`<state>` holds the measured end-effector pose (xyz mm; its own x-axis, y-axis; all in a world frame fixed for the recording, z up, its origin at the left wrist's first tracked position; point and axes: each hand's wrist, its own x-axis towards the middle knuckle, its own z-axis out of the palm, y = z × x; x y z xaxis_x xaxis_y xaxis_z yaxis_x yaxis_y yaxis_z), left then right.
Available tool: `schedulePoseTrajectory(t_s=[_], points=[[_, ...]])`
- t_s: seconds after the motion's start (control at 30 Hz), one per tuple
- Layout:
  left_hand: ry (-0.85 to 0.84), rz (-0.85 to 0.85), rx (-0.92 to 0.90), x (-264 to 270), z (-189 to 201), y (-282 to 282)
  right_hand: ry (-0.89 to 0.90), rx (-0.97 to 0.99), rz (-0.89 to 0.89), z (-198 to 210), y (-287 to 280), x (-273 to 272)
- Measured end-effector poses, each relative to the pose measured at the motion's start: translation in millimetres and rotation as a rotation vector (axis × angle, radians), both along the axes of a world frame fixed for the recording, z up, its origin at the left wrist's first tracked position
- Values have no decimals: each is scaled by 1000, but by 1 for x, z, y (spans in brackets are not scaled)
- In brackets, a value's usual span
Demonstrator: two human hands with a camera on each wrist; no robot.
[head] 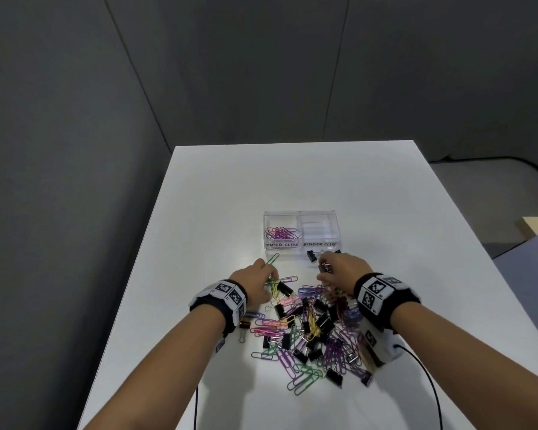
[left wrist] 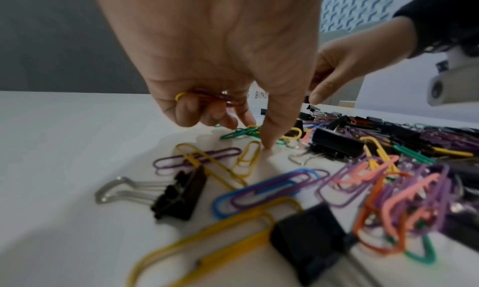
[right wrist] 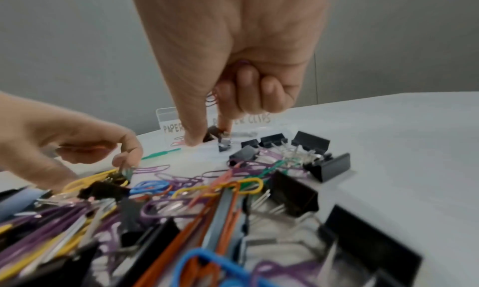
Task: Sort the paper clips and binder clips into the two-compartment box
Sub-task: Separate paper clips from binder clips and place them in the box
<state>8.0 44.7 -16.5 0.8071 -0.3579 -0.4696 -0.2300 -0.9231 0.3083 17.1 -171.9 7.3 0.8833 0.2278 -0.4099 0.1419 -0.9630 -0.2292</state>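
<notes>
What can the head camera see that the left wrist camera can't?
Only the head view shows the whole clear box: paper clips in the PAPER CLIPS side, and the BINDER CLIPS side looking empty. Only the left wrist view shows the bundle of paper clips curled inside the left hand, and its fingertip touching the table. Both show the mixed pile of clips and the right hand.
</notes>
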Motion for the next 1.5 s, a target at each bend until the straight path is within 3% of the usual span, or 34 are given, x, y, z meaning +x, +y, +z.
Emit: schedulePoseTrajectory(t_s=[0.2, 0.4, 0.63, 0.8, 1.0, 1.2, 1.5], points=[[-39, -86, 28, 3, 3, -5, 55, -46, 167, -4, 15, -10], [-68, -108, 96, 6, 3, -14, 185, -37, 121, -10, 30, -4], [-20, -67, 47, 5, 0, -7, 236, -20, 127, -9, 26, -5], [-34, 10, -30, 6, 2, 9, 213, 78, 81, -5, 17, -9], [-3, 102, 11, 5, 8, 22, 187, 165, -15, -4, 12, -7], [30, -43, 171, -7, 9, 18, 182, 118, -63, -9, 14, -11], [-21, -112, 171, -7, 2, 6, 112, 193, -67, -7, 13, -7]])
